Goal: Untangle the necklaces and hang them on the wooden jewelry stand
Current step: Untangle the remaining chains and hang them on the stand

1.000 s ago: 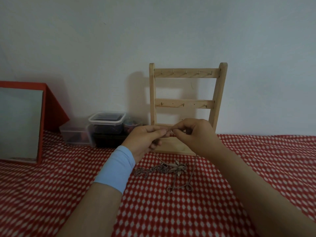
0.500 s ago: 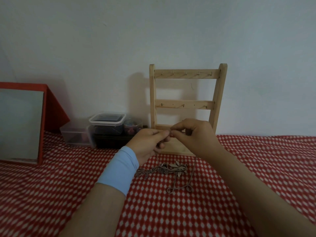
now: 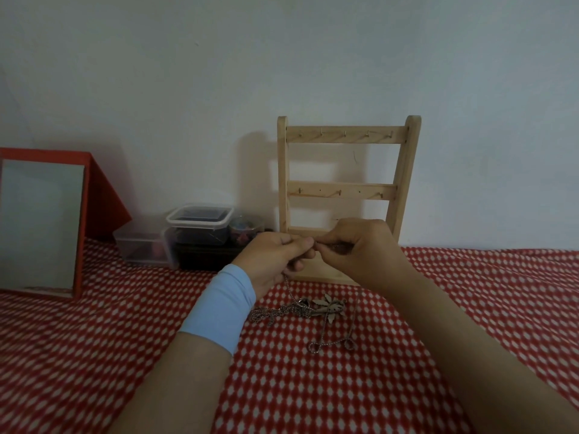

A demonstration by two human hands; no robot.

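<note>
Barely anything moved: left hand [image 3: 275,258] and right hand [image 3: 354,249] still pinch one necklace chain [image 3: 288,285] between them. Below them the tangle [image 3: 297,310] stays knotted, and the jewelry stand [image 3: 344,135] behind is bare.

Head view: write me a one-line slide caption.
Left hand and right hand pinch a necklace chain before the wooden jewelry stand; the tangle lies on the red checked cloth.
</note>
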